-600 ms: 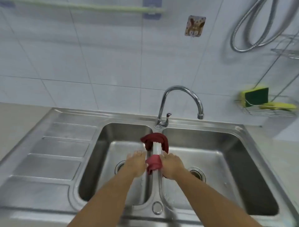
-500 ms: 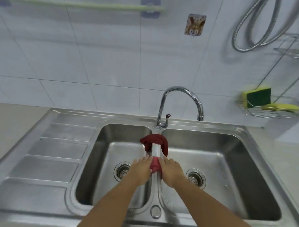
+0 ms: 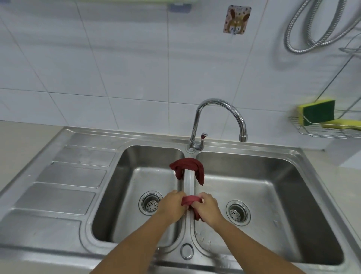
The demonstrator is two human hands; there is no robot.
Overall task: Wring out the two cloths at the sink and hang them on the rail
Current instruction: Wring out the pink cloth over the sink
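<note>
While both hands grip one cloth over the middle of the sink (image 3: pixel 304 176), the chief risks lie in where water and cloth may end up. Largest first: the sink is set into the worktop (image 3: pixel 23 140), with a divider (image 3: pixel 188 181) between its two basins; the twisted cloth sits right above that divider, so wrung water could run along it toward the front edge and onto the worktop instead of into a basin. The rail (image 3: pixel 136 1) shows only as a strip at the top of the wall, well apart from the hands, so a dripping cloth carried up there would likely wet the wall. The second cloth (image 3: pixel 187 166) is draped over the divider near the tap (image 3: pixel 218 117); a knock from a forearm could slide it into a basin. The held cloth (image 3: pixel 190 199) is bunched between the left hand (image 3: pixel 171 204) and right hand (image 3: pixel 207 207), fingers closed tightly around it; wet fabric may slip if the twist is uneven.
</note>
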